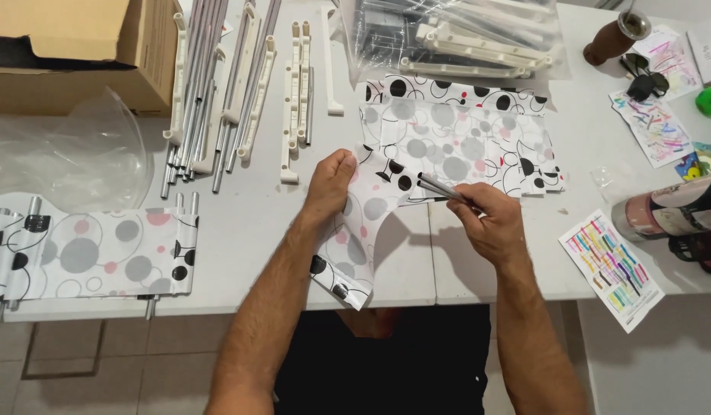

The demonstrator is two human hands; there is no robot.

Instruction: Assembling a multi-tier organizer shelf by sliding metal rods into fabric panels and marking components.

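Two hands: left point(330, 184) grips spotted sheet point(363, 230); right point(490, 224) holds rods point(440, 188).

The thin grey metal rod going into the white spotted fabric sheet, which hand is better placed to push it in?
Probably the right hand: it already pinches the thin grey metal rod, whose tip meets the edge of the white spotted fabric sheet. The left hand is busy gripping that sheet.
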